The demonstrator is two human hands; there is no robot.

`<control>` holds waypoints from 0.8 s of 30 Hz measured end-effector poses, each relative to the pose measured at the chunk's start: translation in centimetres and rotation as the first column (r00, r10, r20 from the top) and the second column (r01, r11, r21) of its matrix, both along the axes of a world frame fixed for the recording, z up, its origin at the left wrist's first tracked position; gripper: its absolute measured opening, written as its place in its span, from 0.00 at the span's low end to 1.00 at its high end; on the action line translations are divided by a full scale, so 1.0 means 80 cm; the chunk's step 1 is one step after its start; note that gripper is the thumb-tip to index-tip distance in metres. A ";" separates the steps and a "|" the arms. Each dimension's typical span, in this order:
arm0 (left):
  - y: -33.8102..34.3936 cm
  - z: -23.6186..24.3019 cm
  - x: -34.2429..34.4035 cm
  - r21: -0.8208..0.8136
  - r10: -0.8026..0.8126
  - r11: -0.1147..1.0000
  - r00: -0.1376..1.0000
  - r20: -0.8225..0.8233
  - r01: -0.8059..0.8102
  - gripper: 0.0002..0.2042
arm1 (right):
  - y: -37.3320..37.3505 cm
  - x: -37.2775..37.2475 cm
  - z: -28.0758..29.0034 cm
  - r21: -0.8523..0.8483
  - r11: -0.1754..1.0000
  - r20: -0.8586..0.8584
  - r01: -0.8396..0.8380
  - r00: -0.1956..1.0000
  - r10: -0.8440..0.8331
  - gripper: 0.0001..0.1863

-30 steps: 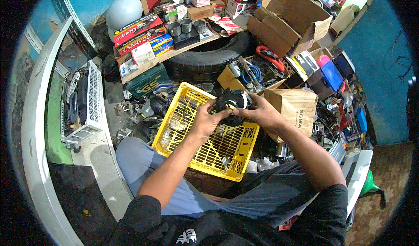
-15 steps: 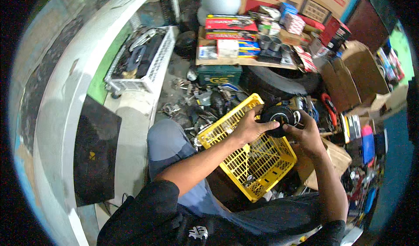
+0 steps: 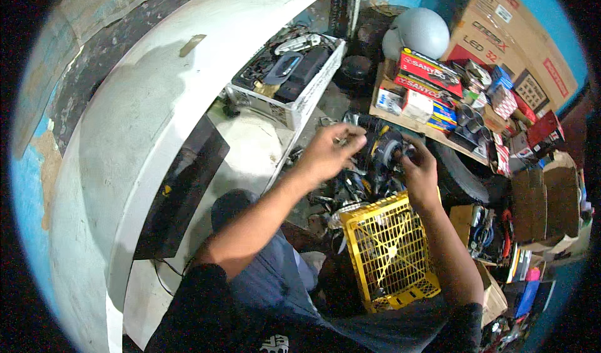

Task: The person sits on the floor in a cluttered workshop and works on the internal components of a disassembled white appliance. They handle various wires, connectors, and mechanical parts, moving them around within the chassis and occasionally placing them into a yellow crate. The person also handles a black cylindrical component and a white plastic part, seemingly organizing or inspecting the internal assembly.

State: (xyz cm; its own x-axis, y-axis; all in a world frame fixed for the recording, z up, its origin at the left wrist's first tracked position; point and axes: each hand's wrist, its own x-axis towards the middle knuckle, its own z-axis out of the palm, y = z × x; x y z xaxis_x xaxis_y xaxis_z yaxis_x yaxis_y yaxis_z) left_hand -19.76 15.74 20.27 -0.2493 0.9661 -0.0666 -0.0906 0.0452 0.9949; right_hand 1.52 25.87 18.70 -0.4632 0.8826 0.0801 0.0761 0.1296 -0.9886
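A round black part (image 3: 383, 153) is held up between both hands above the floor clutter. My left hand (image 3: 332, 149) grips its left side, fingers curled over the top edge. My right hand (image 3: 418, 168) holds its right side. Below the hands a yellow plastic lattice basket (image 3: 391, 256) rests across my lap, with a few small parts inside. My forearms rise from the lower edge; my legs are in blue trousers.
A white crate (image 3: 294, 106) of dark parts stands on a white ledge at upper left. A wooden board (image 3: 432, 127) carries coloured boxes and tins. A tyre (image 3: 463, 178), a grey ball (image 3: 421, 32) and cardboard boxes (image 3: 551, 209) crowd the right.
My head has turned left, so the scene has slid right. Both hands have carried the black part up and away from the yellow basket, toward the white crate.
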 end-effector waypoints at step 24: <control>0.086 -0.237 -0.410 0.023 0.596 0.607 0.474 0.648 -0.794 0.14 | 0.080 -0.413 -0.141 0.334 0.942 0.296 -0.029 0.952 -0.075 0.33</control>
State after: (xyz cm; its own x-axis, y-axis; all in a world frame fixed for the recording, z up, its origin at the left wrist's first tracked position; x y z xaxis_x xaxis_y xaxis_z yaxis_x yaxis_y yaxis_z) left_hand -52.54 22.63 1.34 -0.8603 0.4731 -0.1899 -0.4567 -0.5497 0.6995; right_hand -31.55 32.28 7.40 -0.4912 0.8404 0.2291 0.3693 0.4391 -0.8190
